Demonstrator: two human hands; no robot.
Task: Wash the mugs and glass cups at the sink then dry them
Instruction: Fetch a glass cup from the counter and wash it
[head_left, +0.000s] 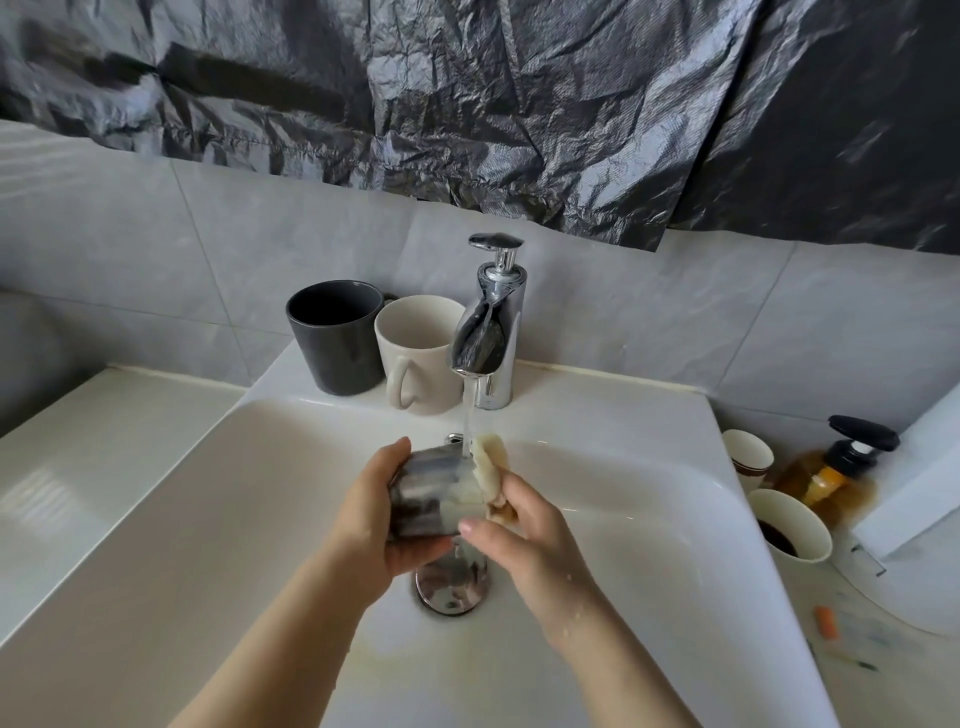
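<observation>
A glass cup (434, 491) lies on its side over the basin, under the running water, and my left hand (382, 525) grips it round the base. My right hand (514, 530) pinches a pale sponge (491, 467) against the cup's open mouth. On the back ledge of the white sink (260, 519) stand a dark grey mug (337, 338) and a cream mug (421, 353), left of the chrome tap (485, 338). Water streams from the spout onto the cup.
A chrome drain plug (452, 584) sits under my hands. On the counter at right stand a small patterned cup (748, 460), a cream cup (792, 525) with dark liquid inside, and an amber pump bottle (836, 473). Black plastic sheeting (519, 104) hangs on the tiled wall.
</observation>
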